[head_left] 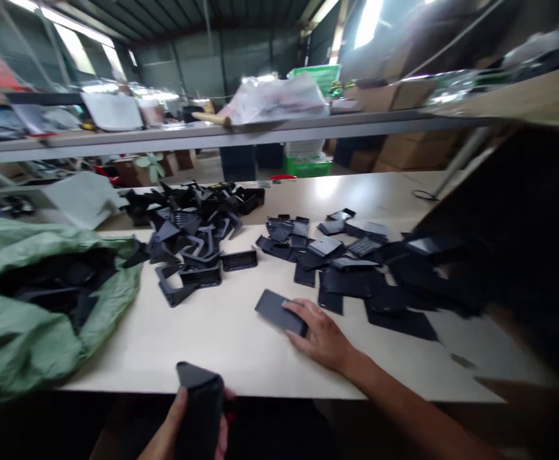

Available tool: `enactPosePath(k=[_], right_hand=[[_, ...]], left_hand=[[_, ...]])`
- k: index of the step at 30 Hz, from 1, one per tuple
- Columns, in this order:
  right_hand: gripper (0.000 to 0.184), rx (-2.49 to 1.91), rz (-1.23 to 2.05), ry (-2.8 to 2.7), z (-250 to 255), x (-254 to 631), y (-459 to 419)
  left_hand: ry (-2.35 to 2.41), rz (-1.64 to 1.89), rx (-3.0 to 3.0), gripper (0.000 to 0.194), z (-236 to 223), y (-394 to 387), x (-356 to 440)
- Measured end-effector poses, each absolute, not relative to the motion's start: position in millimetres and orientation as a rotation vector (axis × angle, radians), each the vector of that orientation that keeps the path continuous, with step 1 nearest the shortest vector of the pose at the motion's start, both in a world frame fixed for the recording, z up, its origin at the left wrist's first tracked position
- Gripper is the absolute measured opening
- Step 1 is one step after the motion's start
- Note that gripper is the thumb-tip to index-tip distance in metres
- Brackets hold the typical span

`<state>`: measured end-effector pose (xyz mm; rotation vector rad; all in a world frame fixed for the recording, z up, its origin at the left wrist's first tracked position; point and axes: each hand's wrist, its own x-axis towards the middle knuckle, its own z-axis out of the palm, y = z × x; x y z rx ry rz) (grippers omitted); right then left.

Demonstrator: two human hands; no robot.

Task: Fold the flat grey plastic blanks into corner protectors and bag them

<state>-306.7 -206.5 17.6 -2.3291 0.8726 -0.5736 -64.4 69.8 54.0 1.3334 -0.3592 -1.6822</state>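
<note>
Far L, beside & beyond L hand: green sack (75, 364), mouth open, dark pcs inside. Beyond L hand, just R of sack: heap of angled blk parts (205, 246), jumbled, some w/ ribbed faces; nearest ones lie on bare pale table (241, 358) btwn heap & hands. L hand (171, 425) at table's near edge, clamped on folded blk part (200, 409): thumb on its L side, fingertips showing on R side; part stands up out of grip, top end angled, lower end cut off by view. Hands well apart. R hand (324, 335) farther out over table, closed on R end of flat blk panel (275, 311): thumb at near edge, fingers over top; panel's free end points L, away from palm. Can't tell if panel touches table. Just beyond & R of R hand: spread of flat blk pcs (356, 275), overlapping, some tilted on others, a few ribbed. Far R of R hand: large dark shape, too dark to ID. Beyond both hands, above table: long shelf (269, 132) w/ clear plastic bag (279, 99) near its middle.
</note>
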Motion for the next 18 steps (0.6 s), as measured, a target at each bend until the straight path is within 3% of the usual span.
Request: enactPosePath(k=[3,8,14,18], right_hand=[[0.063,-2.430,-0.212,0.965,10.2,-279.7,-188.1],[0.086,-2.415,0.047,0.998,22.1,-257.0,-194.6],[0.071,-2.548,0.160,0.908,32.4,-244.2,-211.3],[0.063,-2.411,0.043,0.811,57.6,-239.3,-206.7]], left_hand=[[-0.407,-1.615,1.152,0.097,58.4,65.0,-68.1],[-0.252,-1.390,0.874,0.089,59.8,67.2,-72.5],[-0.128,-1.305,0.656,0.078,65.1,67.6,-68.0],[-0.054,-1.188,0.672,0.079,68.5,45.8,-58.5]])
